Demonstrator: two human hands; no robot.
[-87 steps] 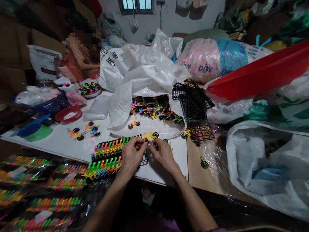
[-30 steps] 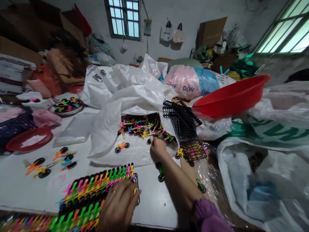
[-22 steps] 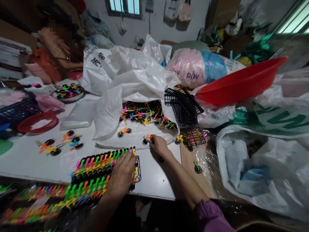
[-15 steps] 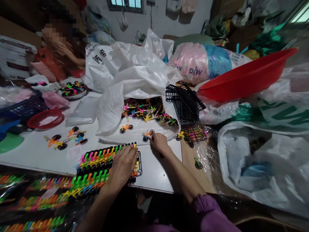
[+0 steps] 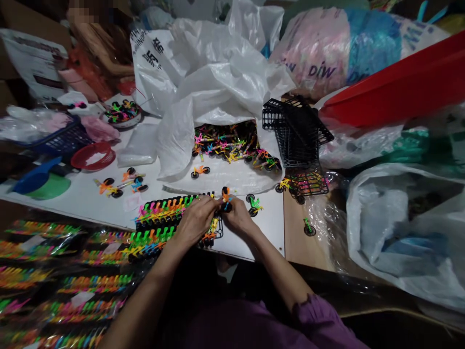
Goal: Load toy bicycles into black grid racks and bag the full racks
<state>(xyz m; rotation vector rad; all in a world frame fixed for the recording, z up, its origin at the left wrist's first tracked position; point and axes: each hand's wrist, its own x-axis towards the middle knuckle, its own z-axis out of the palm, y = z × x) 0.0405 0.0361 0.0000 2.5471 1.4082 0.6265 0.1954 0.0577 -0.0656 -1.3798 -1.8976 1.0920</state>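
A black plastic rack [image 5: 219,231] lies near the table's front edge, with rows of small colourful toy bicycles [image 5: 156,234] standing in it. My left hand [image 5: 198,219] bends over the rack's right end, gripping it, and covers part of the rows. Just beside its fingertips, my right hand [image 5: 238,215] pinches an orange and blue toy bicycle [image 5: 225,195] above the rack's right end. A green and yellow toy bicycle [image 5: 255,205] rests on the table right of my right hand. Behind, an orange toy bicycle [image 5: 200,171] lies on the lip of a white sack [image 5: 225,182].
Many toy bicycles [image 5: 232,145] fill the sack's mouth. Black empty racks [image 5: 300,133] are stacked to its right. A red basket [image 5: 109,157] and loose bicycles [image 5: 116,186] are at left. Packed rows [image 5: 98,281] lie below the table's left edge. A co-worker's arm [image 5: 105,55] shows far left.
My right hand has brought the orange and blue toy bicycle from the sack's lip toward the rack's right end, beside my left hand. The view has tilted down; the green bicycle is now uncovered.
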